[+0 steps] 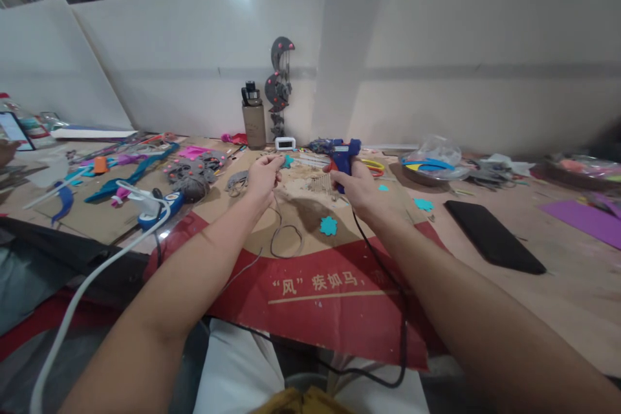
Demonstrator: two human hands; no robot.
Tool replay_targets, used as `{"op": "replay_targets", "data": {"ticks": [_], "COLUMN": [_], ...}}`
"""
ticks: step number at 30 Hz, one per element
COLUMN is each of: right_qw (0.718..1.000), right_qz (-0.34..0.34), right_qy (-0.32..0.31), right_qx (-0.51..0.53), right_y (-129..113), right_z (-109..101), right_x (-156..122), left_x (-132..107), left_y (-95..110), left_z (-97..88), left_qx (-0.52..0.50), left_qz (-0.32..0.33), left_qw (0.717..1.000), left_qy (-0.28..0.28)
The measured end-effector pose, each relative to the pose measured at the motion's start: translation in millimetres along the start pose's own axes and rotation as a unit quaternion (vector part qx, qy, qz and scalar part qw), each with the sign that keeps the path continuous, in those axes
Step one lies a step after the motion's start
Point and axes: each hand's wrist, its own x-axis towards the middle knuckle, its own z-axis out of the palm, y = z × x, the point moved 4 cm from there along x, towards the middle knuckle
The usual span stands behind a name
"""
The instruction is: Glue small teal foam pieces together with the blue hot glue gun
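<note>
My right hand [356, 186] is wrapped round the grip of a blue hot glue gun [343, 154], whose nozzle points left and whose black cord [388, 284] runs down toward me. My left hand [263, 176] is closed in a pinch on a thin grey cord [285, 233] with a small teal flower cutout [288, 160] at its fingertips; the cord hangs down and loops on the cardboard sheet [310, 297]. Another teal flower [328, 226] lies on the cardboard between my forearms.
A brown bottle [253, 118], a grey felt ornament [279, 87] and a small white clock [285, 143] stand by the white partition. A power strip [155, 207] and foam scraps lie left; a black phone [492, 236], a bowl [429, 171] and purple sheet [587, 220] lie right.
</note>
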Motion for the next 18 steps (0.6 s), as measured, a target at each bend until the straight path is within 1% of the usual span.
{"op": "replay_targets", "data": {"ticks": [4, 8, 11, 15, 18], "right_qw": [0.995, 0.978, 0.974, 0.972, 0.970], "right_qz": [-0.065, -0.102, -0.118, -0.143, -0.148], "right_qy": [-0.012, -0.009, -0.022, -0.018, -0.023], "right_qx": [-0.080, -0.181, -0.191, -0.188, -0.193], "right_y": [-19, -24, -23, -20, -18], "right_z": [7, 10, 12, 14, 16], "right_x": [-13, -19, -18, -16, -15], "left_x": [4, 2, 1, 1, 2], "left_y": [-1, 1, 2, 1, 0], "left_z": [-2.4, -1.8, -0.6, 0.1, 0.1], "left_qx": [-0.011, -0.021, -0.016, -0.010, -0.006], "left_qz": [-0.003, -0.002, 0.001, 0.016, 0.021], "left_qw": [1.000, 1.000, 1.000, 1.000, 1.000], "left_qy": [0.002, 0.004, 0.003, -0.005, -0.005]}}
